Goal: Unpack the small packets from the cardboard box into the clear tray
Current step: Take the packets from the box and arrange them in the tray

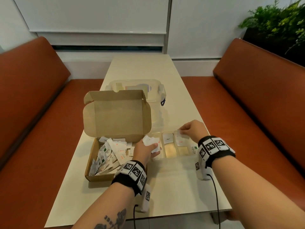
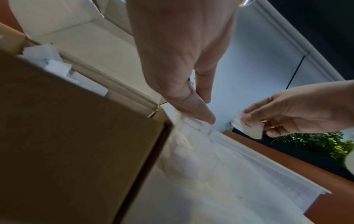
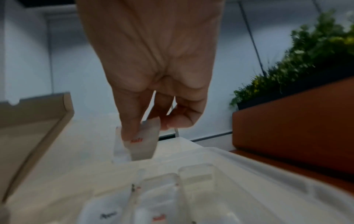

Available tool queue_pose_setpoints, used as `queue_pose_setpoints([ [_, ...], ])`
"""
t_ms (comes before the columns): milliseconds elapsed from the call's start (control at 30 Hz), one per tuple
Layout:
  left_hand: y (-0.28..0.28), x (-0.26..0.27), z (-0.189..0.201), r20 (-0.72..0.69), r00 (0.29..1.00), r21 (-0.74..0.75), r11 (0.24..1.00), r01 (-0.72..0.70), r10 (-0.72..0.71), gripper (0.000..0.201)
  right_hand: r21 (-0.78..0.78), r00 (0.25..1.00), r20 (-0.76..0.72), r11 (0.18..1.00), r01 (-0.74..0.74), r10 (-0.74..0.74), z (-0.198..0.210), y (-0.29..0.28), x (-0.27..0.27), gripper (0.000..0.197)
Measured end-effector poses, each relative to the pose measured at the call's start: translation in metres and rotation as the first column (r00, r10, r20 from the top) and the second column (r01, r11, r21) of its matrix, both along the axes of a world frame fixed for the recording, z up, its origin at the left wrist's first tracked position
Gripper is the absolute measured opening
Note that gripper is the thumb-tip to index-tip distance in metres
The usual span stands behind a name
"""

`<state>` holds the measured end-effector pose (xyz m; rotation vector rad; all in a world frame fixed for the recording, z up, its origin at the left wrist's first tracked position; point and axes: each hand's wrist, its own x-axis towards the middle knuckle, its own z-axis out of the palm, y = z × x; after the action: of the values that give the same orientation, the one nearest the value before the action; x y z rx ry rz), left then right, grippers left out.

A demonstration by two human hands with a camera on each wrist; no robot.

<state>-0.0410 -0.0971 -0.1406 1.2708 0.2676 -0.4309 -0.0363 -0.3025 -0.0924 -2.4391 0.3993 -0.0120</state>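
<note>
From the head camera I see the cream table (image 1: 165, 187) running away between two orange benches (image 1: 33, 113), with the open cardboard box (image 1: 115, 123) at its near left edge, lid standing up, and a heap of small white packets (image 1: 112, 154) inside it. Just right of the box lies the clear tray (image 1: 171, 151), divided into compartments; a pepper packet (image 1: 168, 138) lies in one, a salt packet (image 1: 181, 141) in the next, and a Stevia packet (image 1: 193, 149) at the tray's right end. My left hand (image 1: 145, 150) hovers over the box's right edge and the tray's left end, fingers curled around a bunch of white packets (image 1: 152, 142). My right hand (image 1: 193, 129) is above the tray's far side, pinching a single packet (image 1: 179, 133) between thumb and fingertips. Behind the box sits a clear lidded container (image 1: 155, 91). From the left wrist I see the box's brown wall (image 2: 76, 144), the left hand (image 2: 182, 53) with its thumb pressed down on white packets (image 2: 191, 121), and the right hand (image 2: 298, 109) holding its packet (image 2: 249, 128) clear of the tray. From the right wrist, the right hand (image 3: 153, 60) pinches a packet printed in red letters (image 3: 142, 144) above the tray (image 3: 258, 181); a plant (image 3: 306, 60) stands beyond the bench.
</note>
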Motion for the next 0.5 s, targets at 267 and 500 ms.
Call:
queue_pose_setpoints([
  [267, 0.001, 0.002, -0.003, 0.012, 1.000, 0.029, 0.999, 0.026, -0.026, 0.056, -0.263, 0.984, -0.168, 0.960, -0.096, 0.052, -0.018, 0.006, 0.008, 0.020],
  [500, 0.002, 0.004, -0.005, 0.016, 0.999, 0.035, 0.998, 0.045, -0.045, 0.057, -0.400, 0.968, -0.251, 0.912, -0.090, -0.014, -0.020, 0.012, 0.015, 0.023],
])
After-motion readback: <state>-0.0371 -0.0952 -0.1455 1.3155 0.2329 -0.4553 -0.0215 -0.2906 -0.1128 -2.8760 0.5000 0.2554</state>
